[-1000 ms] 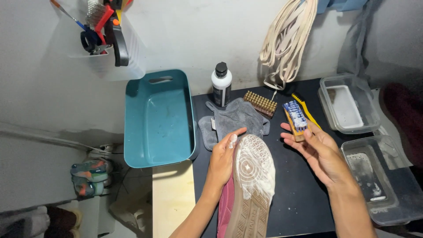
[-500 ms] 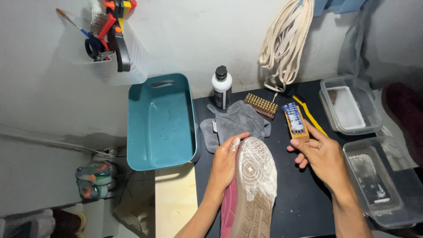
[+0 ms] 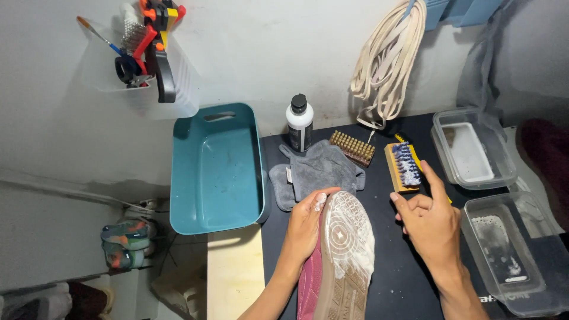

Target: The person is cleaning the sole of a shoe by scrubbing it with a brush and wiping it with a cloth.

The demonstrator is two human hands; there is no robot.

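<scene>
My left hand [image 3: 305, 222] grips a maroon shoe [image 3: 338, 261] by its toe, with the pale sole turned up and smeared with white foam. My right hand [image 3: 431, 222] hovers to the right of the shoe and holds nothing. Its index finger points up beside a wooden brush with blue and white bristles [image 3: 404, 166], which lies on the black table [image 3: 397, 278]. A grey cloth [image 3: 317, 172] lies just beyond the shoe's toe.
A teal tub [image 3: 216, 169] sits left of the table, with a white bottle with a black cap [image 3: 299, 123] behind the cloth. A brass-bristle brush [image 3: 352, 147], two clear plastic boxes [image 3: 471, 148] [image 3: 510, 249], hanging laces [image 3: 388, 59] and a wall tool holder [image 3: 145, 53] surround the work spot.
My right hand held the blue-bristled brush a second ago; now the brush lies on the table and the hand has let go. The left hand keeps the shoe in place.
</scene>
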